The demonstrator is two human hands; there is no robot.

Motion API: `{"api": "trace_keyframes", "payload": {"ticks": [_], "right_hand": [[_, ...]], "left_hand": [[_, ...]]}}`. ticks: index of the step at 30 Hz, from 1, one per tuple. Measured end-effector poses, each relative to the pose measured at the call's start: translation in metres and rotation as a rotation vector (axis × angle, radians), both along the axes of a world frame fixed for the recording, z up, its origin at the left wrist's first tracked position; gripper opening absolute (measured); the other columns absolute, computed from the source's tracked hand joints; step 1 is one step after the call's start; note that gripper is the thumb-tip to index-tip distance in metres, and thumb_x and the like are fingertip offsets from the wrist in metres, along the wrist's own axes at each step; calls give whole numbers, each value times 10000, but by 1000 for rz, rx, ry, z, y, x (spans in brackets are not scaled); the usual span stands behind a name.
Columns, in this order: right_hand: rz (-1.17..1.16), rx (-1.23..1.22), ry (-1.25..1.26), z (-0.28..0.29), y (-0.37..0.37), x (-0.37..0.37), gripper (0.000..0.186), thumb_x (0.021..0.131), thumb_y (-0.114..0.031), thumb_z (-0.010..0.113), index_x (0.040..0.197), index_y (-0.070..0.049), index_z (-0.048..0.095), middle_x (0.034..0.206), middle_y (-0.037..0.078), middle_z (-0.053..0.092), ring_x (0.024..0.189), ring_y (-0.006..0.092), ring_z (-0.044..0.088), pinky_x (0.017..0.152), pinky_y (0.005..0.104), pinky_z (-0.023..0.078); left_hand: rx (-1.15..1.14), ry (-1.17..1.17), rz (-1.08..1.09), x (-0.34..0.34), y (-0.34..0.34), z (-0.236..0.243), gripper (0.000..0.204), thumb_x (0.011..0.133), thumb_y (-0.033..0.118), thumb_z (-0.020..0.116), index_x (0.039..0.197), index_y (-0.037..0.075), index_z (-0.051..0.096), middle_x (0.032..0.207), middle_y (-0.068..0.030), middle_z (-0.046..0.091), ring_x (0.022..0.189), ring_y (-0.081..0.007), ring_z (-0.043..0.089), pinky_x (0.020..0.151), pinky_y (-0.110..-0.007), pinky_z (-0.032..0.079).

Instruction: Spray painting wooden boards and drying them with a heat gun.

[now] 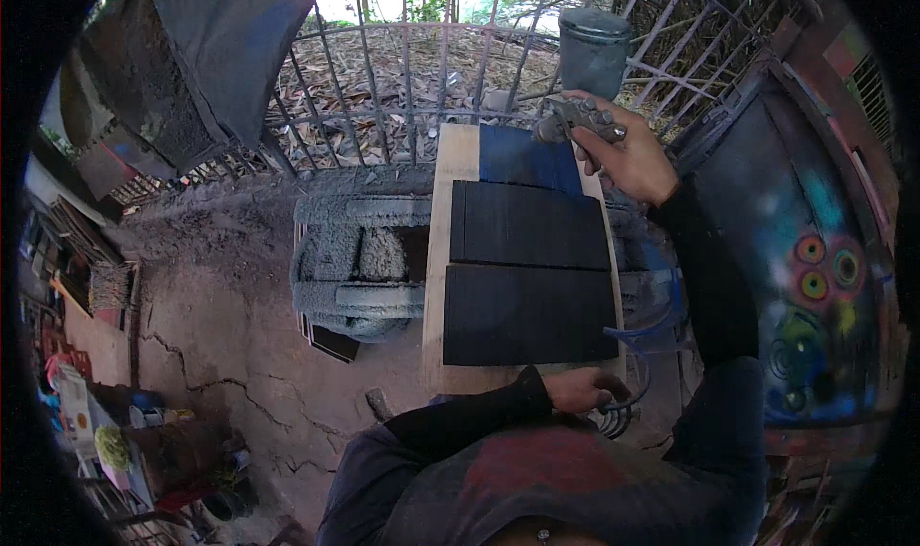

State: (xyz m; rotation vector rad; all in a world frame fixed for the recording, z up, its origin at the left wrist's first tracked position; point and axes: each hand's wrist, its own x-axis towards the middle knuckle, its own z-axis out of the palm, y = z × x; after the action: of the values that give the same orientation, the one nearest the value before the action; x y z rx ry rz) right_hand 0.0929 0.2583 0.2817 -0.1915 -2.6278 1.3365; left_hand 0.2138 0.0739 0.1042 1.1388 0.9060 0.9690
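Note:
My right hand [637, 153] is wrapped round a paint-crusted spray gun [575, 121] above the far end of a pale wooden board [436, 302]. A grey lidded cup [594, 57] appears joined to the gun, just beyond my fingers. Under the gun's nozzle lies a dark blue panel [522, 158]. Nearer to me on the same board are two flat black panels, a middle one [530, 222] and a near one [529, 314]. Close to my body, my left hand [585, 391] is closed on a thin blue hose [644, 378], which loops up beside the board.
Beneath the board stands a thickly crusted grey support [359, 258]. A metal bar fence [412, 95] closes the far side. On the right leans a dark, paint-splashed panel [795, 258]. Cluttered containers [158, 441] stand lower left on the cracked floor [230, 345].

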Motion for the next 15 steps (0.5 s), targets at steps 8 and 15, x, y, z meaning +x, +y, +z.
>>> {"api": "trace_keyframes", "payload": {"ticks": [8, 15], "right_hand": [[-17, -62, -132, 2, 1, 6, 505, 968, -163, 575, 1451, -160, 429, 723, 1, 572, 584, 70, 559, 446, 231, 452], [-91, -26, -61, -4, 2, 9, 499, 968, -154, 565, 1449, -153, 432, 718, -2, 571, 589, 72, 568, 444, 239, 452]], "left_hand": [[-1, -39, -4, 0, -3, -5, 423, 949, 140, 454, 1327, -39, 520, 1341, -190, 552, 1264, -287, 504, 1087, -362, 370], [-43, -17, -6, -1, -4, 1, 407, 948, 122, 465, 1318, -34, 529, 1332, -180, 562, 1253, -278, 512, 1079, -353, 375]]}}
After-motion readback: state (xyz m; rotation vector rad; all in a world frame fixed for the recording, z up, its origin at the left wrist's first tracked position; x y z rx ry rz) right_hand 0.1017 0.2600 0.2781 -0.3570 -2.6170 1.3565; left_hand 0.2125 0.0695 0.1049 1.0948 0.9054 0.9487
